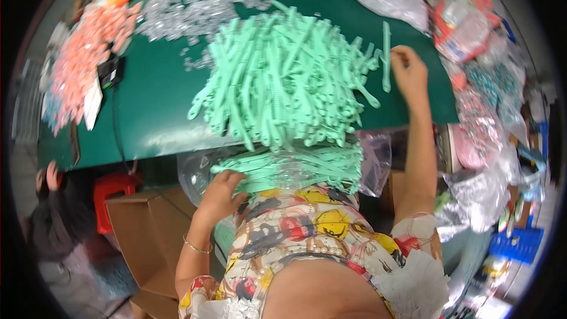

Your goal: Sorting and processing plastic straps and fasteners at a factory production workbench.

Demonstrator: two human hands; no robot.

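Note:
A large heap of slim mint-green plastic strips with rounded ends [283, 77] covers the middle of the green table. To its right, one such mint-green plastic strip [386, 71] stands apart, pointing away from me. My right hand [409, 74] is at the middle of this strip, fingers curled and closed, the tips against its edge. On my lap, below the table edge, more of these strips [319, 168] lie sideways in a clear plastic bag [376, 162]. My left hand [221, 192] is at the left end of that bundle, open, thumb and fingers apart.
Clear plastic pieces [195, 3] spread behind the heap; orange-pink pieces [88, 53] lie at far left beside a small black device [110, 72]. Filled bags [472, 124] crowd the right side. A cardboard box [147, 236] and red stool [109, 198] stand lower left. Another person's hand [52, 176] touches the table corner.

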